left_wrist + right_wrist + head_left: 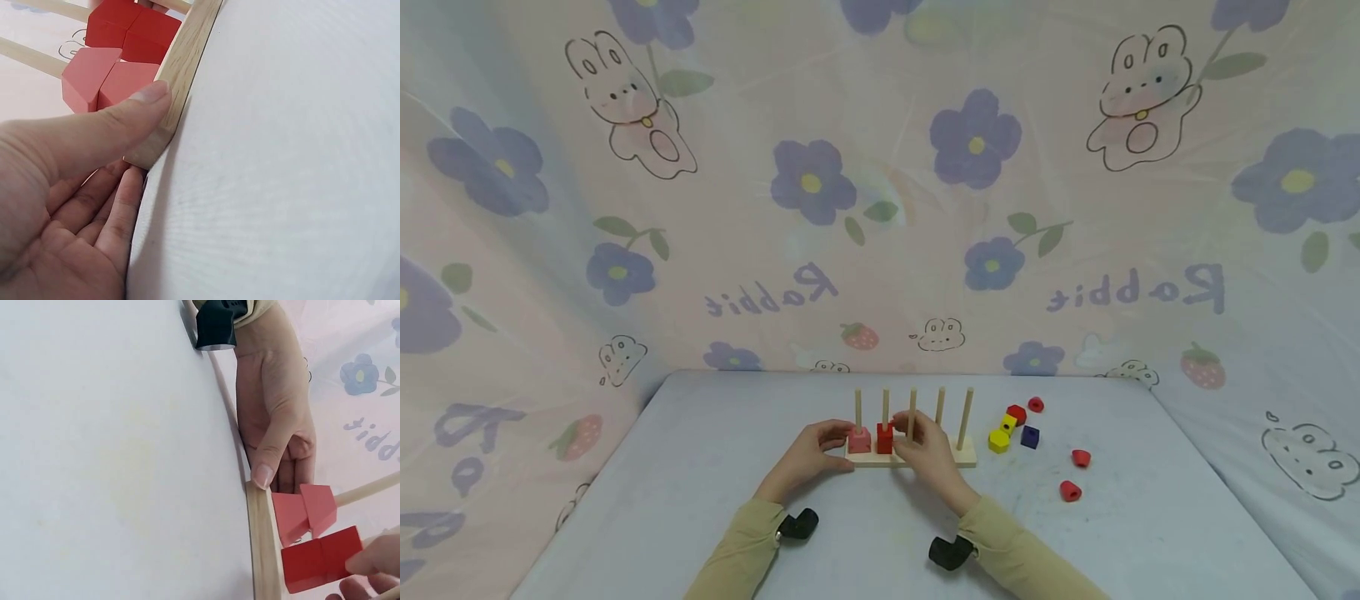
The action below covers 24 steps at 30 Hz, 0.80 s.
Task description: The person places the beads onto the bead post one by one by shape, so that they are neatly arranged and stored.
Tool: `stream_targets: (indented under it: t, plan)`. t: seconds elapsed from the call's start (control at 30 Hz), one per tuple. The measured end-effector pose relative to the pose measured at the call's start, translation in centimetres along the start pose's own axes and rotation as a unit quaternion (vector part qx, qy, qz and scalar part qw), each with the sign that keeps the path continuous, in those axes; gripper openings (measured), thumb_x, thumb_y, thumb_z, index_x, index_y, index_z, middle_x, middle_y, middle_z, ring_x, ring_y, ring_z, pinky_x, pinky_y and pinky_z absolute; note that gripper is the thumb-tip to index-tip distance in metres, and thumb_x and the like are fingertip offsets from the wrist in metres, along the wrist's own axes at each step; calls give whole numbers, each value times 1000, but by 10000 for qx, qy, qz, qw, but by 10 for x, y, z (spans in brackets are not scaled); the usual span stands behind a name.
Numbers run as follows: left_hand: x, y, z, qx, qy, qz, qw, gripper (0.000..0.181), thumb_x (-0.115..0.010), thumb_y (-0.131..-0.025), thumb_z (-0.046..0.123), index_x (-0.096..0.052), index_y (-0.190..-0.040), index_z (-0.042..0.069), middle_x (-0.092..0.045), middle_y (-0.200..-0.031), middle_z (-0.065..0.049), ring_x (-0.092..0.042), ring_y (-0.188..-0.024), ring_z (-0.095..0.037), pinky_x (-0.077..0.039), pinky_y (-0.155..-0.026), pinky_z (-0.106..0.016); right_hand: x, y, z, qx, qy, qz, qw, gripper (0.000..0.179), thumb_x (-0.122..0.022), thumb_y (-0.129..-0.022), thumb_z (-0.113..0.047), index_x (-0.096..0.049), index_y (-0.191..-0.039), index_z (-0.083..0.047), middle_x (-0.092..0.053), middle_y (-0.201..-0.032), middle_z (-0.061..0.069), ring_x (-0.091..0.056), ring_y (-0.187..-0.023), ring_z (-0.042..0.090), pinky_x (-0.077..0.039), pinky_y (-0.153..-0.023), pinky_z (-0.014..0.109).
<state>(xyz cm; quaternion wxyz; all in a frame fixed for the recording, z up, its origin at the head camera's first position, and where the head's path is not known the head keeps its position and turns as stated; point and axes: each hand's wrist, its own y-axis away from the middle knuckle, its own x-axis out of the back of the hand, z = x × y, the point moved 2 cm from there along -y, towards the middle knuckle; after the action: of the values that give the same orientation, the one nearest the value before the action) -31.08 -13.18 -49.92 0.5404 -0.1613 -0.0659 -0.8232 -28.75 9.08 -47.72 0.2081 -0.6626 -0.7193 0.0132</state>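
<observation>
A wooden peg board [966,454] with upright pegs stands on the table. Two pink blocks [90,75] are stacked on its leftmost peg. On the peg beside them sit two red blocks [319,559], one above the other. My left hand [811,448] grips the board's left end, the thumb [147,106] over the front edge and the fingers behind the end. With the thumb and fingers of my right hand [931,450], I pinch the upper red block. That hand partly hides the middle of the board and the lower parts of the pegs there.
Right of the board lie yellow blocks [998,441], a dark blue block [1030,437] and a red hexagonal block [1017,413]. Farther right are loose red pieces [1071,491]. A patterned curtain [895,250] surrounds the white table [865,542].
</observation>
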Motion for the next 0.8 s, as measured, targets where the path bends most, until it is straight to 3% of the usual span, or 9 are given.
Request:
stream_targets:
  t: [0.2,0.37,0.57,0.8]
  plan:
    - [2,-4,-10,5,36,10,10000,64,-81,-72,-2,-54,-129,2,-56,-126,-15,-55,-116,-32,-48,-96,-38,12,15,-11,189,588,-82,9981,51,-66,-83,4,-50,-131,3,-57,-124,20,-54,-116,37,-43,-99,50]
    - [2,-4,-11,-35,49,9,10000,63,-81,-72,-1,-54,-129,3,-56,-126,-15,-55,-116,-33,-48,-97,-41,25,29,-18,413,893,-163,9950,60,-69,-81,6,-45,-137,2,-57,-126,18,-56,-113,35,-45,-97,50]
    - [2,-3,-11,37,7,-49,10000,63,-82,-73,4,-54,-129,4,-56,-126,-13,-55,-116,-31,-48,-96,-38,51,44,-20,411,865,-144,9953,58,-70,-81,7,-50,-134,-6,-60,-122,13,-60,-107,28,-49,-93,47]
    - [3,-4,-11,168,-30,-66,9998,64,-84,-71,6,-55,-129,7,-56,-126,-11,-55,-117,-29,-48,-96,-35,94,54,-18,954,1162,150,9885,48,-70,-81,9,-54,-125,-2,-64,-111,16,-63,-99,30,-54,-84,45]
